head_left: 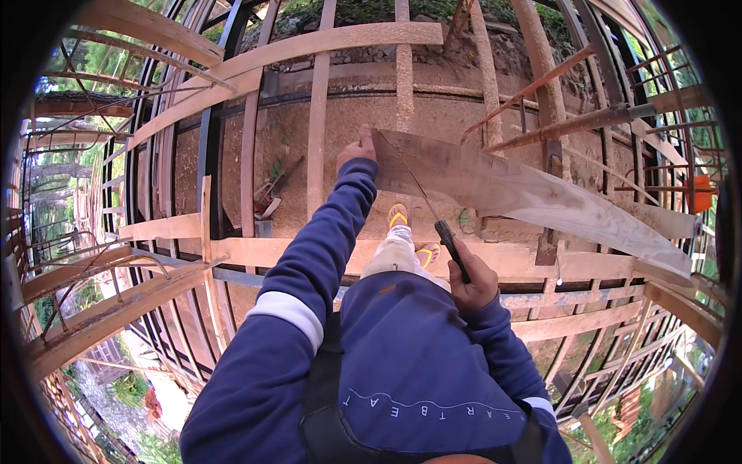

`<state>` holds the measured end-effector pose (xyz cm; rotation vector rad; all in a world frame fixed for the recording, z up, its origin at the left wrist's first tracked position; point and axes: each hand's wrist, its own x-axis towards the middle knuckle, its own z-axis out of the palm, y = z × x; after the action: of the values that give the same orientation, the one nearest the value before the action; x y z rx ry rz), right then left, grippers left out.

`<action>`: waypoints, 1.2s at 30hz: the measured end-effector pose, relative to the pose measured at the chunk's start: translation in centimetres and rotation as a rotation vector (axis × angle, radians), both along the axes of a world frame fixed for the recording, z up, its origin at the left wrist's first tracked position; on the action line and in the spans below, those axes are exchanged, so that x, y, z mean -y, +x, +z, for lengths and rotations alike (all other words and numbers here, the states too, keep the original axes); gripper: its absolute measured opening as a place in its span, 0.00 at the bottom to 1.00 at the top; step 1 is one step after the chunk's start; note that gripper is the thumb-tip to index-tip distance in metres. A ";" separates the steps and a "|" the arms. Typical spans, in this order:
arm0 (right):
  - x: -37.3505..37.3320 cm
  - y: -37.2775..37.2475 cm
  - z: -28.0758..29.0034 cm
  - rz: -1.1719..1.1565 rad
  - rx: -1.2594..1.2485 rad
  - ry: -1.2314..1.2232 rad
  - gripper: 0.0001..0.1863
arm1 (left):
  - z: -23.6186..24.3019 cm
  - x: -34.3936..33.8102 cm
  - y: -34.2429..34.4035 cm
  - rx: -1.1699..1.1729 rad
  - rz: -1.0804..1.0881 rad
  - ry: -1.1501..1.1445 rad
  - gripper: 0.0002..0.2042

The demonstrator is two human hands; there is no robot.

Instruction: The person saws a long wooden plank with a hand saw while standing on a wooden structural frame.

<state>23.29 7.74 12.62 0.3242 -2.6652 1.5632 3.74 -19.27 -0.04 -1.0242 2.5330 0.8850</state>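
Note:
My left hand [359, 148] is closed on the near-left end of a wide, flat wooden board [495, 182]. The board runs off to the right, its far end resting near a beam. In my right hand [473, 280] is the black handle of a thin-bladed hand saw [423, 189], seen almost edge-on. Its blade slants up and left across the board's left end, the tip near my left hand. The teeth cannot be made out.
Below me a wooden beam [495, 254] crosses, with feet in yellow sandals [397, 216] beside it. Upright and crossing planks [318, 131] and rusty metal bars [572, 130] stand in front. Bare soil shows between the timbers. An orange piece [699, 193] hangs far right.

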 end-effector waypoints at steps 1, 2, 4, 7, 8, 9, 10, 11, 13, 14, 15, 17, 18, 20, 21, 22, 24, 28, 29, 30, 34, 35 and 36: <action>-0.1 0.1 0.2 0.010 0.061 0.018 0.24 | 0.1 0.1 0.0 0.001 -0.005 -0.003 0.43; -0.1 0.2 0.2 0.022 0.122 0.035 0.23 | 0.3 0.2 0.0 -0.007 -0.005 -0.014 0.43; 0.5 -1.0 -0.4 0.029 0.109 0.048 0.24 | 0.4 -0.3 0.0 -0.011 -0.016 -0.022 0.44; 1.8 -3.3 -2.0 0.027 0.034 0.081 0.25 | 0.5 -1.0 -0.3 -0.041 -0.002 -0.019 0.43; 2.1 -3.6 -2.2 0.021 -0.024 0.100 0.26 | 0.4 -1.0 -0.5 -0.035 0.002 -0.020 0.43; 2.2 -3.5 -1.8 0.022 -0.022 0.099 0.26 | 0.5 -0.9 -0.5 -0.028 0.013 -0.021 0.43; 2.2 -3.5 -1.3 0.025 0.017 0.103 0.25 | 0.6 -0.8 -0.5 -0.025 0.014 -0.021 0.43; 2.1 -3.5 -0.7 0.027 0.055 0.107 0.25 | 0.7 -0.8 -0.5 -0.019 0.026 -0.018 0.42; 0.8 -1.7 1.1 0.021 0.107 0.070 0.24 | 0.9 -0.5 -1.0 -0.027 0.036 -0.022 0.42; 0.3 -1.0 1.6 0.016 0.164 0.037 0.23 | 0.8 -0.3 -0.9 -0.020 0.031 -0.024 0.43; -0.1 -1.0 1.7 0.013 0.162 0.041 0.23 | 0.5 -0.5 -0.7 -0.012 0.024 -0.017 0.43; -0.4 -1.0 1.4 0.018 0.165 0.033 0.23 | -0.1 0.0 -0.7 -0.004 0.017 -0.034 0.42; 0.6 -2.4 -0.1 0.026 0.086 -0.007 0.23 | -0.8 0.0 -0.6 -0.015 0.000 -0.047 0.43; 3.2 -6.8 -1.6 0.036 0.039 0.054 0.25 | -1.1 -1.0 -1.3 -0.039 -0.026 -0.045 0.44; 3.9 -8.1 -2.2 0.027 0.045 0.059 0.25 | -1.5 -1.6 -1.4 -0.034 -0.035 -0.040 0.44; 5.1 -9.4 -2.5 0.033 0.014 0.086 0.25 | -1.3 -1.0 -1.5 -0.032 -0.019 -0.042 0.45; 5.9 -9.6 -2.6 0.047 -0.011 0.108 0.25 | -1.1 0.0 -1.3 -0.023 0.003 -0.048 0.45; 2.5 -3.6 0.0 0.041 0.037 0.057 0.26 | -0.1 -0.2 -1.4 -0.017 -0.005 -0.025 0.45; 1.8 -2.4 0.5 0.041 0.033 0.057 0.26 | 0.0 -0.3 -1.2 0.003 -0.021 -0.037 0.45; 0.9 -1.4 1.1 0.038 0.060 0.062 0.26 | 0.5 -0.8 -0.5 0.020 -0.024 -0.003 0.46; 4.1 -7.4 -1.8 0.012 0.042 0.107 0.24 | -0.2 -1.5 -1.3 -0.014 -0.011 -0.016 0.43; 6.2 -10.2 -2.2 0.009 0.077 0.130 0.24 | -0.7 -1.0 -1.3 -0.012 -0.016 -0.015 0.43; 7.5 -11.8 -2.4 0.006 0.109 0.149 0.23 | -0.7 -0.3 -1.7 -0.005 -0.023 -0.007 0.43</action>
<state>11.52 0.27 10.25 0.2592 -2.8735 1.4270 2.08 -18.96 -0.77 -0.9943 2.5482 0.8740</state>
